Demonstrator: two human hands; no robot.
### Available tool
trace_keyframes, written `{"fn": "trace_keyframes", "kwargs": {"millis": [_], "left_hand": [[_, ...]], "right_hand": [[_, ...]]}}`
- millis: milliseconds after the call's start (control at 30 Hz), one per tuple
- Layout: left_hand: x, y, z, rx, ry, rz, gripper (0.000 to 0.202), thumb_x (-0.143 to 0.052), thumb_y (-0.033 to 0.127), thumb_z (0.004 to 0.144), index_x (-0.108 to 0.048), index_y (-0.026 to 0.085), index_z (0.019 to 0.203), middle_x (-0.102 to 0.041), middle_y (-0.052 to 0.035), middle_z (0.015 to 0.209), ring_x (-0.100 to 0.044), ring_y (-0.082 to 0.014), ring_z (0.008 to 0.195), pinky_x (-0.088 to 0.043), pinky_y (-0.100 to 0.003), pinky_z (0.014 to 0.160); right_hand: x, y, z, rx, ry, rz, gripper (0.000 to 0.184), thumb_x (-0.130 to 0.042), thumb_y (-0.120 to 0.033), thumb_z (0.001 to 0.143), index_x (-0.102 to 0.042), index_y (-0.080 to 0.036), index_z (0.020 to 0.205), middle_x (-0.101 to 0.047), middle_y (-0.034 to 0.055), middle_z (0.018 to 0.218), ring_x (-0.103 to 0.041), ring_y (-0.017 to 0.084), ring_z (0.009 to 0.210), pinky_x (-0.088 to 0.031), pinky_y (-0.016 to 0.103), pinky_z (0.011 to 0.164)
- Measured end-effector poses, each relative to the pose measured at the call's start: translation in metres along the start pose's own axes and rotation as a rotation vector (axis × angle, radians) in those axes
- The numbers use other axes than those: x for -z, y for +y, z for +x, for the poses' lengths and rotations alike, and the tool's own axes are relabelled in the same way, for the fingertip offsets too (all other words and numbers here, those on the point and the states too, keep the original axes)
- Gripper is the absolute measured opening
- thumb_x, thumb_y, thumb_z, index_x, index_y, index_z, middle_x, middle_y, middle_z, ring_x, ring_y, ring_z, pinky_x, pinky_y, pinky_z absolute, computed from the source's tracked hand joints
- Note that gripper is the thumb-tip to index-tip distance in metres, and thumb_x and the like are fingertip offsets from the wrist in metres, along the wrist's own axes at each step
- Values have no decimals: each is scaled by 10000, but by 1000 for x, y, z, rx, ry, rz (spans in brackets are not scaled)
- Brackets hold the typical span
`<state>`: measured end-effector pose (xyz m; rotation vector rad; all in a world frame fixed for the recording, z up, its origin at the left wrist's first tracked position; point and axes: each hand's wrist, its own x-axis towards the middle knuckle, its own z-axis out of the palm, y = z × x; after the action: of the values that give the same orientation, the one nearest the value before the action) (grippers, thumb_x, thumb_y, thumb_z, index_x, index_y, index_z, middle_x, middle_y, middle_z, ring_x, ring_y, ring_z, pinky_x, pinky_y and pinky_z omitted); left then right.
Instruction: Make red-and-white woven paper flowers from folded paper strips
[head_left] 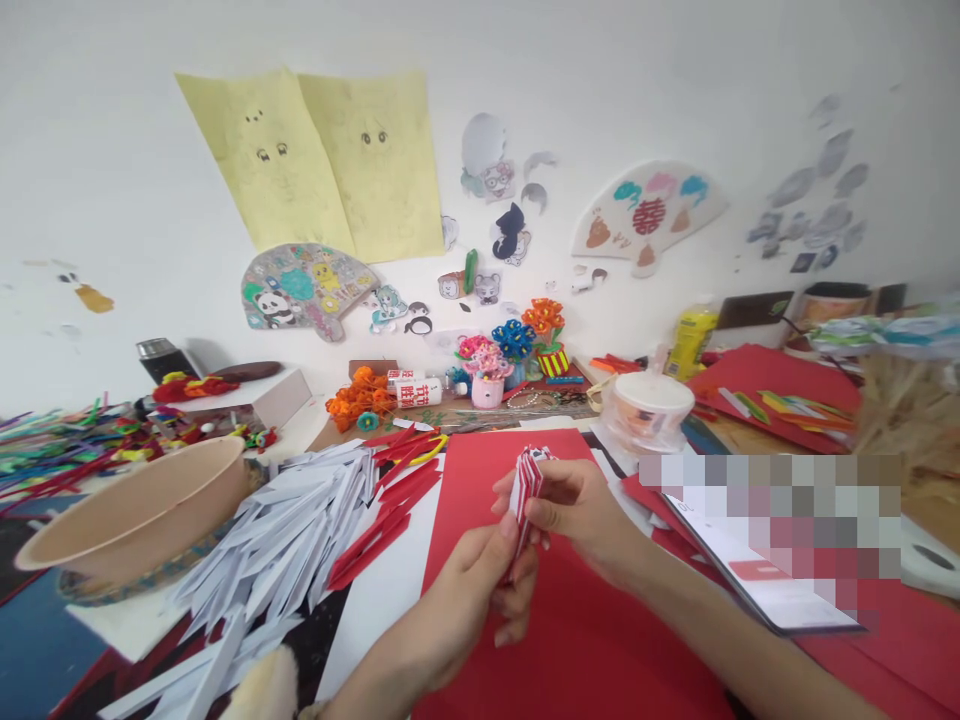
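Observation:
Between my two hands is a small folded-paper piece [527, 484] with red and white layers, held upright above a red sheet [480, 460]. My left hand [487, 575] pinches its lower part between thumb and fingers. Higher up, my right hand [574, 500] grips its right side with thumb and forefinger. Fingers cover part of the piece, so its full shape is hidden. Left of my hands lie a heap of folded white paper strips [277, 530] and several folded red strips [382, 520].
A beige basin [135, 500] stands at the left. A phone [787, 590] with a partly blurred screen lies at the right, near a round white-lidded tub [652, 400]. Along the wall are pipe-cleaner flower pots [487, 385], a paper cup [416, 390] and a yellow bottle [690, 340].

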<state>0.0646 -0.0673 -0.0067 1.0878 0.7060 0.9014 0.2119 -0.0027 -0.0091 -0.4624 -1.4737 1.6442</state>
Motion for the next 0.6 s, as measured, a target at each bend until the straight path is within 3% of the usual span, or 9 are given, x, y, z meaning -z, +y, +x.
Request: {"fn": "trace_keyframes", "kwargs": {"millis": [100,267,433,600], "left_hand": [[1,-1,-1,0,-23,-28,451,-449,606,881,-430,179,735,-272,100,533,-169,-45,421,-253,-171,390],[3,-3,-1,-35,71,27,441,-478,553,893,-484,150,714,-329,77,566,-228,-43,436,-286,-179,414],[4,-4,0,-21,121,57,449,-473,578,881,-467,160,714,-300,81,566,-192,-47,449,-201,-188,416],[4,-7,3,-107,328,355,479,-389,613,888,-436,179,692,-263,83,537,-200,-72,471,-171,-217,449]], "right_hand": [[2,-2,0,6,-66,7,371,-760,-440,728,-721,-159,967,-720,70,804,-601,129,596,-468,228,523],[-1,-6,0,45,-50,-64,290,-765,-415,728,-710,-144,815,-676,28,687,-600,125,530,-463,238,519],[-4,-6,0,70,-50,-124,306,-732,-446,755,-697,-151,829,-656,19,688,-619,139,538,-468,250,524],[-3,-2,4,71,-11,-193,310,-717,-452,767,-658,-159,850,-644,16,735,-596,130,595,-480,240,557]]}}
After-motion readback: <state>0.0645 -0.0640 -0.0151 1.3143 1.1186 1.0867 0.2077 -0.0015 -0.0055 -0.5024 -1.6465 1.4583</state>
